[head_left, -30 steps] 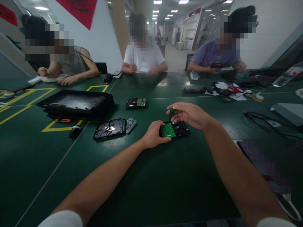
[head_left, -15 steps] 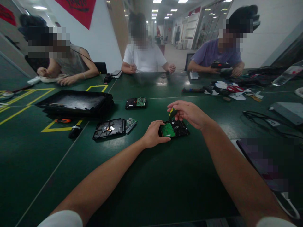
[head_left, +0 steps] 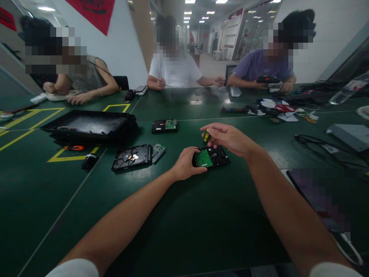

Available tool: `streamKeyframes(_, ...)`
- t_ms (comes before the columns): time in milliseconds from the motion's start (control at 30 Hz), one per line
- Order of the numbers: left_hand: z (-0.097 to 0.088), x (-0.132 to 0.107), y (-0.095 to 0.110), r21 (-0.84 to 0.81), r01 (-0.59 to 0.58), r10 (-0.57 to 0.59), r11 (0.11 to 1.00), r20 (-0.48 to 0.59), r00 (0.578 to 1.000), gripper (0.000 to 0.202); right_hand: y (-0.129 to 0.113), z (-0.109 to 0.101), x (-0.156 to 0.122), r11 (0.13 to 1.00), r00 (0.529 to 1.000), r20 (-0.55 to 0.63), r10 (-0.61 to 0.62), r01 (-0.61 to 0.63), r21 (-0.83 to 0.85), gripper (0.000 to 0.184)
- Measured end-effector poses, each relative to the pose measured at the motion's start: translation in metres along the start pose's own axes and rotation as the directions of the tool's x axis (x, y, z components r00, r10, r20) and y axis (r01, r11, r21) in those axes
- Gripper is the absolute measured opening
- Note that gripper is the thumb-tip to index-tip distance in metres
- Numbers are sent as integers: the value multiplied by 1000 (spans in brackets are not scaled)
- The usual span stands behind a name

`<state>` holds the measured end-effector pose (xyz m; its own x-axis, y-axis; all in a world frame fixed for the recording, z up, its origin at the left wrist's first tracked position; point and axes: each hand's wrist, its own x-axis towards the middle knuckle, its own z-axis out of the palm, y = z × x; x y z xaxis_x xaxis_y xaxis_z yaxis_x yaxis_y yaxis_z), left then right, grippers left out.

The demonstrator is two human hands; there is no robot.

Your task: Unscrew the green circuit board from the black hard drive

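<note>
A black hard drive (head_left: 215,157) with a green circuit board facing up lies on the green table (head_left: 184,215) in front of me. My left hand (head_left: 186,164) grips its left end and holds it down. My right hand (head_left: 227,138) hovers over the drive's far side, fingers pinched round a screwdriver (head_left: 206,135) with a yellow-and-green handle that points down at the drive.
An opened hard drive (head_left: 132,157) with a loose circuit board beside it lies to the left. Another drive (head_left: 165,125) sits further back, beside a black tray (head_left: 89,126). Three people work at the far side. Cables and a dark device lie at right.
My right hand has turned the screwdriver a little, so its yellow handle end now shows. My left hand stays on the drive. A person opposite has reached an arm out to the right.
</note>
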<state>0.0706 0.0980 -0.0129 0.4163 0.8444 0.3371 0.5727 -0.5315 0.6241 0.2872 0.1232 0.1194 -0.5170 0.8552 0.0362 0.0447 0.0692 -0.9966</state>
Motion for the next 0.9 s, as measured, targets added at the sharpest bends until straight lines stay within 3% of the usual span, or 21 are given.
streamKeyframes(133, -1, 1, 1, -13, 2, -2, 1000, -2, 1000, 72, 4, -2, 4, 995, 993, -110, -40, 29, -98, 20)
streamKeyframes(300, -1, 1, 2, -16, 15, -15, 1000, 0, 1000, 72, 4, 1, 6, 996, 981, -191, -20, 3, -88, 12)
streamKeyframes(667, -1, 1, 2, -18, 6, -6, 1000, 2, 1000, 73, 0, 8, 3, 996, 999, -8, 36, -35, 87, 21)
streamKeyframes(900, 0, 1, 2, -11, 10, -10, 1000, -3, 1000, 74, 1, 7, 4, 975, 998, 0, 56, -55, 216, 19)
